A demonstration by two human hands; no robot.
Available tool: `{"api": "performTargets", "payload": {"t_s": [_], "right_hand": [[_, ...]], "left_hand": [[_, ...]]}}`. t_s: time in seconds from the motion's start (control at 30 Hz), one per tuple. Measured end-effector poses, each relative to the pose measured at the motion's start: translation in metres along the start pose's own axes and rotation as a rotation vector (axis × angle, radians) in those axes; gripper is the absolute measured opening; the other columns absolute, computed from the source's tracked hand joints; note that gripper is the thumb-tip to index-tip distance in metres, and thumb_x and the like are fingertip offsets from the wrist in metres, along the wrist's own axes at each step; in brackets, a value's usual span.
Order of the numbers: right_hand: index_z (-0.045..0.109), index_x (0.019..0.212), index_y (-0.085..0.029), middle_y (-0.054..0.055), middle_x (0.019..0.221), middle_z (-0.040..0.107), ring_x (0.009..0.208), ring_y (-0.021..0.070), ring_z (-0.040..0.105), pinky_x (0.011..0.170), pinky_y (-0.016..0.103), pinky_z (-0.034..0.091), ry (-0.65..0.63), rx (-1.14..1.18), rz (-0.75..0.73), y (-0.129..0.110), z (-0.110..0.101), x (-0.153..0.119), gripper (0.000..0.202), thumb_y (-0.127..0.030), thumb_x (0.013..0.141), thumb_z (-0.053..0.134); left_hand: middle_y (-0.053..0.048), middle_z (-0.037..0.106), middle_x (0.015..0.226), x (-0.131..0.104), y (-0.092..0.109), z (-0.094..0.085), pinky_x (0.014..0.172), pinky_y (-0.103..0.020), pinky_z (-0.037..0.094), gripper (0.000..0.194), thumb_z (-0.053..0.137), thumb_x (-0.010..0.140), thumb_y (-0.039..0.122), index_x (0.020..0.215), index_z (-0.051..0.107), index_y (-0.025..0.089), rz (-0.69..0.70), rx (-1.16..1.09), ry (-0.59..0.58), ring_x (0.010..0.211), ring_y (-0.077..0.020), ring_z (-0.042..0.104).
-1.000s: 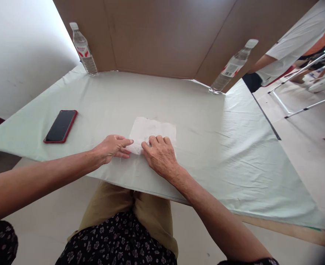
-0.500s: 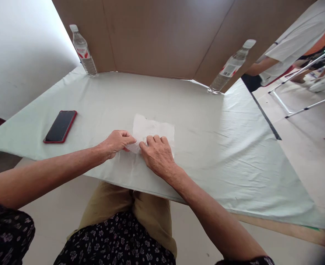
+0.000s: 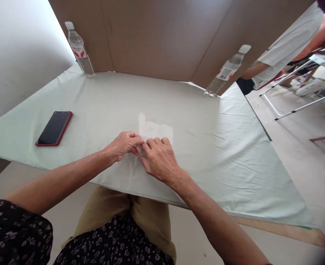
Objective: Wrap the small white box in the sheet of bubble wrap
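A thin white sheet of tissue paper (image 3: 159, 129) lies on the pale green tablecloth, its near part hidden under my hands. My left hand (image 3: 125, 145) pinches the left edge of the tissue between thumb and forefinger. Close against it, my right hand (image 3: 160, 156) rests over the near part of the sheet with its fingers curled down onto the paper. Whatever lies beneath the right fingers is out of sight. The far edge of the tissue looks uneven, with one corner poking up at the left.
A phone in a red case (image 3: 54, 129) lies at the left. Two water bottles (image 3: 81, 55) stand against the brown cardboard screen (image 3: 157, 40) at the back, one at each side. Beyond the table's right edge are a person in a white top (image 3: 284, 46) and a metal-framed table (image 3: 289, 82).
My left hand has moved right, carrying the tissue's left edge toward my right hand. Less of the sheet shows now. The whole view has shifted slightly.
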State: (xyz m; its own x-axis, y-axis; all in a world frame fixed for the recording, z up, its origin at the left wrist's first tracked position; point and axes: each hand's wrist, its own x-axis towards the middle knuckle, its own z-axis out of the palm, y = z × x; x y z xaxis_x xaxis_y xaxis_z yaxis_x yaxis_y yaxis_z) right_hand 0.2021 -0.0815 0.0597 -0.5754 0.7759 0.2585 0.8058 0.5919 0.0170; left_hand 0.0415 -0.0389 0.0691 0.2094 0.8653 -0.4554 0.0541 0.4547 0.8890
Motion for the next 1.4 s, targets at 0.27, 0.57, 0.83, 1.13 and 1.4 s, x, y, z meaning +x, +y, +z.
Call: {"api": "performTargets", "payload": {"t_s": [0.27,0.57,0.83,1.13,1.4], "right_hand": [[0.065,0.106,-0.019,0.011,0.109,0.069,0.101,0.0260,0.060,0.086,0.041,0.042,0.397,0.179,0.381,0.030,-0.011,-0.063,0.019,-0.028,0.091,0.059],[0.045,0.141,-0.017,0.010,0.103,0.071,0.080,0.0239,0.067,0.082,0.041,0.050,-0.074,0.634,0.933,0.038,0.004,-0.064,0.076,-0.063,0.082,0.058],[0.040,0.146,-0.012,0.001,0.080,0.062,0.074,0.0204,0.059,0.075,0.035,0.048,0.133,0.838,0.927,0.033,0.028,-0.032,0.081,-0.049,0.078,0.063],[0.047,0.139,-0.015,-0.006,0.069,0.054,0.066,0.0146,0.055,0.070,0.031,0.047,0.299,0.895,0.894,0.018,0.019,-0.022,0.065,-0.033,0.079,0.064],[0.049,0.139,-0.011,0.004,0.083,0.070,0.072,0.0171,0.063,0.072,0.034,0.052,0.258,0.970,0.878,0.007,0.018,-0.011,0.067,-0.041,0.081,0.065]], "left_hand": [[-0.002,0.061,0.072,0.000,-0.009,-0.001,0.060,-0.029,0.048,0.017,0.062,0.072,0.024,0.085,0.071,0.017,0.250,0.439,-0.127,0.064,-0.0148,0.056],[-0.006,0.067,0.096,0.006,-0.031,0.003,0.075,-0.031,0.048,0.012,0.057,0.084,0.018,0.092,0.066,0.018,0.857,0.919,-0.014,0.089,-0.0197,0.060],[-0.007,0.067,0.092,0.008,-0.044,0.011,0.077,-0.034,0.051,0.015,0.058,0.086,0.019,0.097,0.067,0.016,1.045,1.032,0.095,0.088,-0.0219,0.060],[-0.007,0.066,0.095,0.010,-0.041,0.014,0.063,-0.028,0.046,0.012,0.058,0.085,0.022,0.089,0.069,0.018,0.997,1.143,0.100,0.084,-0.0200,0.061],[-0.007,0.064,0.092,0.010,-0.042,0.019,0.064,-0.029,0.047,0.011,0.053,0.085,0.017,0.090,0.063,0.016,0.836,0.992,0.039,0.082,-0.0193,0.062]]}}
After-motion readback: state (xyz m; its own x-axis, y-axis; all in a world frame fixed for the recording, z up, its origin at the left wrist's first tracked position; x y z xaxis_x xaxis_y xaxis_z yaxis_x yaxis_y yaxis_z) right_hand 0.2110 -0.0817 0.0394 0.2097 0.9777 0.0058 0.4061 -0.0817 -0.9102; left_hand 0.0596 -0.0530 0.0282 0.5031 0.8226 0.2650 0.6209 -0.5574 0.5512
